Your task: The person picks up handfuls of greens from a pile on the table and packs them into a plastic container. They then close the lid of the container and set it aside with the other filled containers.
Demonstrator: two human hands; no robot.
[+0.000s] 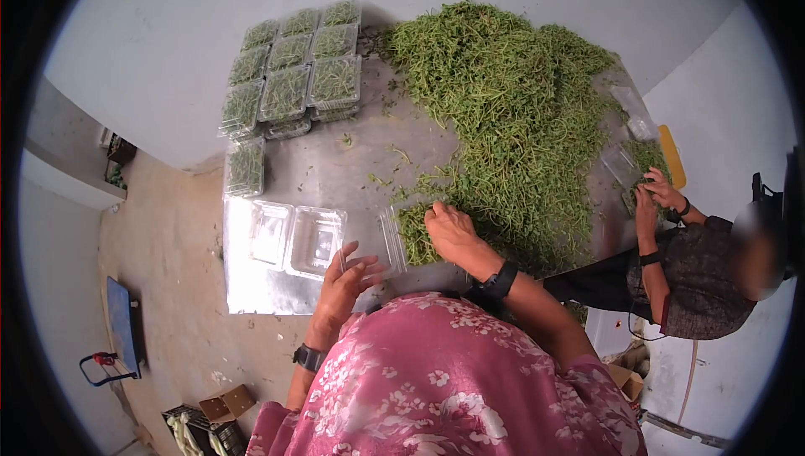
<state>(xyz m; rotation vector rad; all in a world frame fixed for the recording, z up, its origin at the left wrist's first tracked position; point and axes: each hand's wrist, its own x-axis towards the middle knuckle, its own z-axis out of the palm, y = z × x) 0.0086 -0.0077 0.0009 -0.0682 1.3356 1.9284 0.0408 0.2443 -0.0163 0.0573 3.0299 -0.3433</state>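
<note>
The right hand (451, 231) rested on leafy green stems (414, 240) in a clear plastic clamshell (392, 240) at the near side of the metal table (386, 150); whether its fingers pinched any, I could not tell. The left hand (340, 288), fingers apart, was at the clamshell's left side, contact unclear. The clamshell seemed light, flexible, best held by its rim; the stems soft.

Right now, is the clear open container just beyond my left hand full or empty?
Empty: the container near your left hand shows bare clear plastic, nothing green inside.
</note>
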